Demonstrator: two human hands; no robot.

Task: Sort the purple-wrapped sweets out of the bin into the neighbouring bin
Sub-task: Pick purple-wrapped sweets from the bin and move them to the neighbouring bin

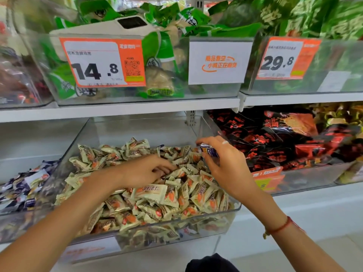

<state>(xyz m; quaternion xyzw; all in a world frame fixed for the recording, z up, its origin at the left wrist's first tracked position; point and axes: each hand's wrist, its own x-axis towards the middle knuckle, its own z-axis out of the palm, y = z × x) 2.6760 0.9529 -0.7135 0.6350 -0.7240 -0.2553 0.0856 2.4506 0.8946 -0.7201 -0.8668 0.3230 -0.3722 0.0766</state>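
Pinching a purple-wrapped sweet [209, 150], the right hand [225, 165] hovers; left hand [145, 170], fingers curled, digs among cream sweets [157, 195].

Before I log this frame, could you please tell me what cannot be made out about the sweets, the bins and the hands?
- Head view: how many sweets the right hand pinches; its fingers cover most of the purple-wrapped sweet.
- Whether the left hand holds anything; its fingertips are buried among the cream-wrapped sweets.
- Purple sweets deeper in the middle bin; the pile hides them.
- The left neighbouring bin: cut off by the frame edge and blurred.
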